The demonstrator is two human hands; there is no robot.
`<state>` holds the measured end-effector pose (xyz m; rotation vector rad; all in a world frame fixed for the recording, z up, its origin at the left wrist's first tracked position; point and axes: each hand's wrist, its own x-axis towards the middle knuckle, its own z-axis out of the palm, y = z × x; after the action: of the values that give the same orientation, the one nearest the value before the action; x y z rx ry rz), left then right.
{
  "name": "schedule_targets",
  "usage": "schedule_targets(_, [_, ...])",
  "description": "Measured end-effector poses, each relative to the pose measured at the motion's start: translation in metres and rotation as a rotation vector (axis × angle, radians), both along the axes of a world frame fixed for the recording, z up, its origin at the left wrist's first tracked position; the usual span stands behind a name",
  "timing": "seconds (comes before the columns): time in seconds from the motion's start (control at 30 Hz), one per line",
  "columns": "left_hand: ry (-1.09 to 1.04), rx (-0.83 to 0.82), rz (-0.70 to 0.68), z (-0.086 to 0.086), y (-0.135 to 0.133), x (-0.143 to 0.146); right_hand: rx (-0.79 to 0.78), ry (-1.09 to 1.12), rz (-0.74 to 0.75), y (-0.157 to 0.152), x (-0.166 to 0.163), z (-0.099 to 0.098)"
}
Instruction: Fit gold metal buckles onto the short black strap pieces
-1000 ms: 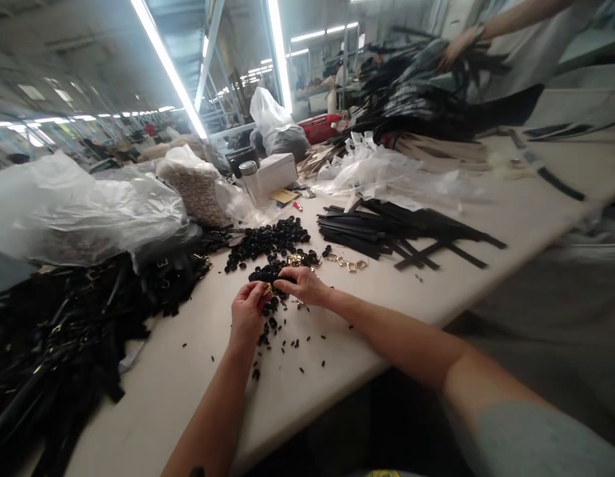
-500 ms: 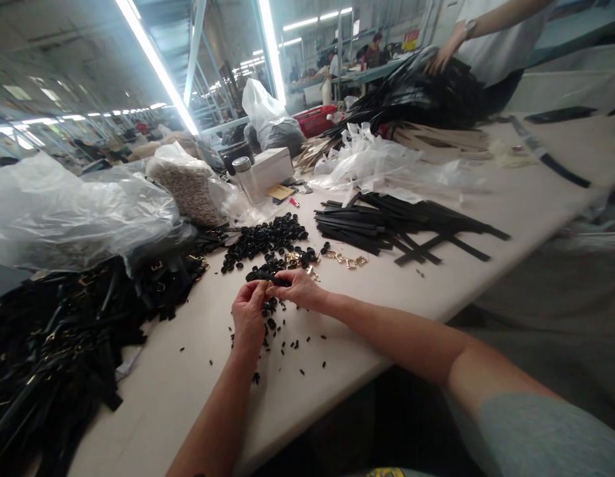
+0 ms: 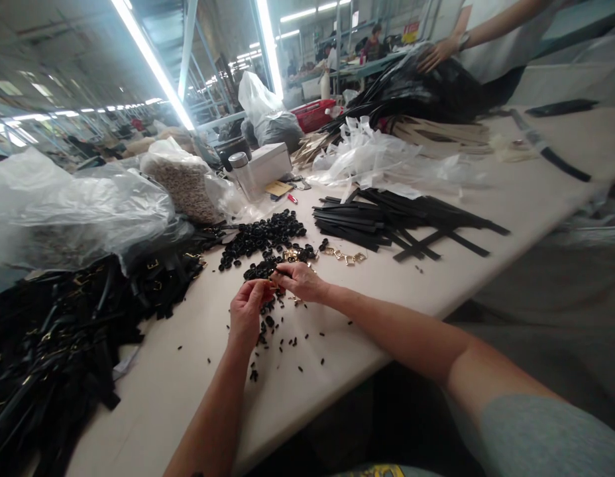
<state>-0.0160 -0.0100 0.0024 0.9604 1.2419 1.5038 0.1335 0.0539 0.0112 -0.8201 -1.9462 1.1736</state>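
Observation:
My left hand [image 3: 246, 310] and my right hand [image 3: 301, 281] meet over a light table [image 3: 486, 265], both with fingers pinched. Between the fingertips is a small piece, black and gold-coloured, too small to name. Just beyond them lies a heap of small black ring-shaped parts [image 3: 262, 240], with several gold-coloured metal buckles [image 3: 343, 256] beside it. Tiny black bits [image 3: 287, 344] are scattered on the table under my hands.
Black straps [image 3: 391, 222] lie to the right, a big pile of black straps with metal fittings [image 3: 54, 331] to the left. Clear plastic bags [image 3: 73, 209], a white box [image 3: 270, 165] and a steel can [image 3: 242, 173] stand behind. Another person's hand [image 3: 434, 56] rests on dark material at the far right.
Both my hands have stayed together at the same spot, working the small piece. The other person's hand at the back has shifted slightly on the dark pile.

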Motion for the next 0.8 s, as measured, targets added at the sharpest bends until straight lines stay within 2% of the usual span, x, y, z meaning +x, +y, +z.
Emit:
schedule_targets(0.2, [-0.125,-0.118,-0.033,0.0059,-0.0014,-0.0008,-0.092,-0.075,0.182,0.0042,0.0039,-0.0026])
schedule_targets(0.33, [-0.195,-0.175,-0.075,0.0080,-0.0020,0.0012,-0.220,-0.061,0.200,0.0045,0.0030,-0.0038])
schedule_targets(0.5, [-0.246,-0.161,0.005,0.0089,-0.0007,0.0049,-0.367,0.079,0.213,0.0048,0.0030,-0.0036])
schedule_targets(0.67, [-0.303,-0.148,0.067,0.0056,0.0014,0.0047,-0.407,0.137,0.213,0.0014,0.0003,-0.0037])
schedule_targets(0.73, [-0.302,-0.150,0.051,0.0043,0.0008,0.0042,-0.402,0.125,0.170,0.0011,-0.0006,-0.0039])
schedule_targets(0.8, [-0.254,-0.155,0.004,0.0035,-0.0005,0.0033,-0.327,0.089,0.145,0.0024,0.0005,-0.0033])
